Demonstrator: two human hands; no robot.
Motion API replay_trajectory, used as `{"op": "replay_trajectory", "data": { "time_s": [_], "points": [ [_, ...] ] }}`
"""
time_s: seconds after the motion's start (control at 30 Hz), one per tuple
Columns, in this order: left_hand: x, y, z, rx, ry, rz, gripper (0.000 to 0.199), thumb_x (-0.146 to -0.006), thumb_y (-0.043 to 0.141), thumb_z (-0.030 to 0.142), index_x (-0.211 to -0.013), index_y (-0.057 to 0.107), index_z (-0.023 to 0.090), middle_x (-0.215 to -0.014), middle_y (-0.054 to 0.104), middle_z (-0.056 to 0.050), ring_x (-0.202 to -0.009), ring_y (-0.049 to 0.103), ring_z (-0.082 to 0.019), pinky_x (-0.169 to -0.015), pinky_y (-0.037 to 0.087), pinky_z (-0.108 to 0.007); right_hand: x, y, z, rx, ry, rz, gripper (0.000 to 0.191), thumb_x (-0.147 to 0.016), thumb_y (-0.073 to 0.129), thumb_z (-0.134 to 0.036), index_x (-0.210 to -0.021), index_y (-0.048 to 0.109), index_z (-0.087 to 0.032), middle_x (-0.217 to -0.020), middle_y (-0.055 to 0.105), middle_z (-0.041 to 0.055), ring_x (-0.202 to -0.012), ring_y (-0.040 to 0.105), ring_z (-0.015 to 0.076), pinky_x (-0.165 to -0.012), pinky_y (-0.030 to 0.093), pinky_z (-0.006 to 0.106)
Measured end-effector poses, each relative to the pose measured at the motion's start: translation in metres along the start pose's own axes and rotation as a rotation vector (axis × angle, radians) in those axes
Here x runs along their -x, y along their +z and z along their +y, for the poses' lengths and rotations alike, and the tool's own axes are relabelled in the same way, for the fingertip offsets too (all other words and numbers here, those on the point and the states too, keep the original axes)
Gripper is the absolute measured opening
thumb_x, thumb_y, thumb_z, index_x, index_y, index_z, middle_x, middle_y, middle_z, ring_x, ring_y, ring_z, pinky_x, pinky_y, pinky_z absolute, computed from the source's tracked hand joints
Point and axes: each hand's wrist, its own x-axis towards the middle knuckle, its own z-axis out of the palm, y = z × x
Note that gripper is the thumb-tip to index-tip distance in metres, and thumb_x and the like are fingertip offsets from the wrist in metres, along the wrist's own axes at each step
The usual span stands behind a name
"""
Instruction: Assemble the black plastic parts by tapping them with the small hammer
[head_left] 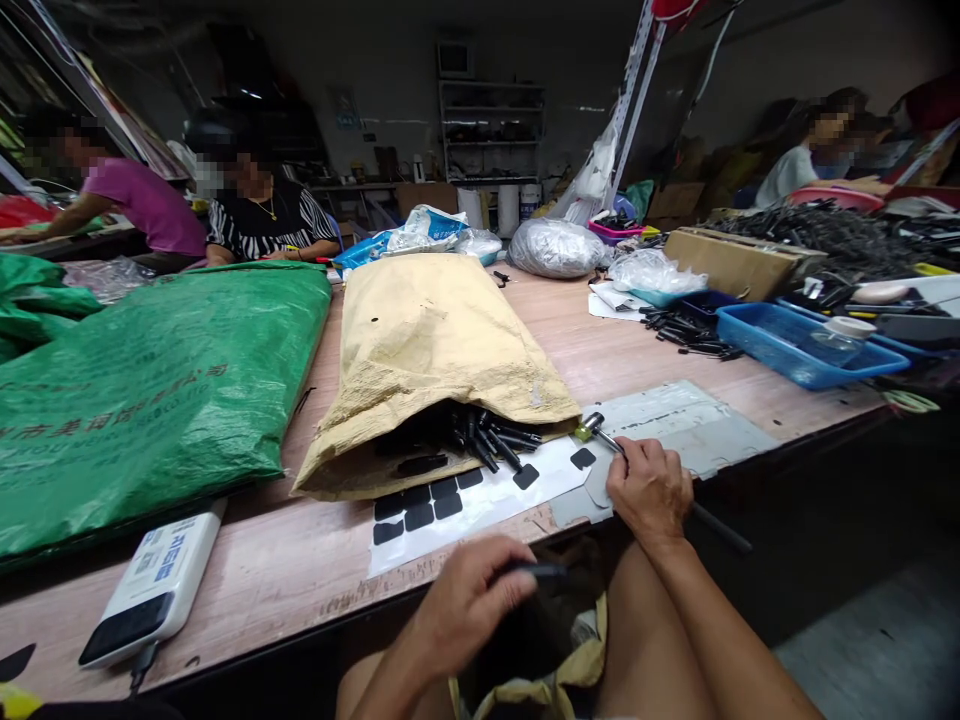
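Right hand (651,485) closed around the shaft of a small hammer (594,421), just above the near edge of a wood-grain worktable (300,565). The hammer has a bright, cylindrical metal head with a yellow-green end; its slim metallic shaft runs into the fist, and a straight dark handle (721,528) emerges on the other side, slanting down to the right. The head lies just beside the right corner of the mouth of a tan paper sack (435,320). Left hand (476,595), nearer the body, with thumb and fingers pinching a slender black piece (546,570); the piece is blurred, its outline reduced to a dark bar pointing right, above an open tan bag (589,665) at the person's lap. The paper sack lies on its side, creased and slightly scuffed, its mouth gaping toward the person; inside are slim, glossy black cylindrical parts (484,440), heaped at various angles, some protruding over the lower lip. Partly beneath this mouth is a white sheet (487,500) bearing black rounded squares (419,516), with a grey plate (727,435) to its right. To the left lie a green woven sack (150,380) with printed characters and a white power bank (161,570) with a black end panel and a cable. To the right, loose black pieces (686,335) lie beside a blue plastic tray (810,370).
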Motion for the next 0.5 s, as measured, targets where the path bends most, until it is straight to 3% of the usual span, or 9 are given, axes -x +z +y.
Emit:
{"op": "replay_trajectory", "data": {
  "time_s": [0.1,0.23,0.3,0.37,0.43,0.5],
  "points": [
    [0.021,0.034,-0.010,-0.036,-0.121,-0.167,0.018,-0.090,0.066,0.037,-0.100,0.077,0.027,-0.087,0.073,0.001,-0.081,0.064,-0.018,-0.072,0.043,-0.026,0.000,0.001,0.000,-0.001,0.000,0.002,0.029,-0.092,0.054,-0.023,-0.114,0.072,-0.021,-0.101,0.065,0.0085,-0.091,0.048,0.0237,-0.074,0.027,0.036],
    [0.028,0.078,-0.069,-0.271,-0.446,-0.089,0.022,-0.083,0.067,0.031,-0.103,0.076,0.029,-0.099,0.075,-0.002,-0.097,0.067,-0.025,-0.083,0.047,-0.033,0.001,0.002,0.000,-0.006,-0.007,0.007,0.029,-0.091,0.054,-0.023,-0.114,0.072,-0.020,-0.100,0.064,0.0089,-0.091,0.048,0.0237,-0.074,0.027,0.036],
    [0.029,0.093,-0.102,-0.334,-0.589,-0.067,0.028,-0.088,0.061,0.032,-0.112,0.073,0.028,-0.112,0.074,-0.006,-0.109,0.066,-0.028,-0.092,0.048,-0.037,0.002,0.003,0.001,-0.005,-0.010,0.013,0.029,-0.091,0.054,-0.023,-0.114,0.072,-0.021,-0.101,0.064,0.0090,-0.090,0.048,0.0238,-0.074,0.026,0.036],
    [0.031,0.101,-0.123,-0.367,-0.655,-0.093,0.032,-0.089,0.059,0.032,-0.119,0.070,0.027,-0.119,0.073,-0.008,-0.117,0.064,-0.030,-0.099,0.047,-0.040,0.002,0.003,0.002,-0.002,-0.014,0.017,0.029,-0.091,0.054,-0.024,-0.114,0.071,-0.021,-0.101,0.065,0.0086,-0.090,0.048,0.0238,-0.074,0.027,0.037],
    [0.035,0.100,-0.121,-0.381,-0.622,-0.119,0.039,-0.087,0.062,0.030,-0.125,0.068,0.026,-0.123,0.071,-0.009,-0.121,0.063,-0.030,-0.103,0.046,-0.041,0.003,0.003,0.002,-0.001,-0.017,0.019,0.029,-0.091,0.054,-0.024,-0.114,0.071,-0.022,-0.101,0.065,0.0082,-0.090,0.048,0.0237,-0.074,0.027,0.037],
    [0.038,0.089,-0.096,-0.348,-0.506,-0.135,0.043,-0.082,0.067,0.028,-0.125,0.069,0.027,-0.121,0.072,-0.008,-0.116,0.064,-0.029,-0.101,0.047,-0.040,0.003,0.003,0.001,-0.003,-0.020,0.018,0.029,-0.092,0.053,-0.024,-0.114,0.071,-0.021,-0.101,0.065,0.0082,-0.089,0.048,0.0236,-0.074,0.027,0.037]
  ]
}}
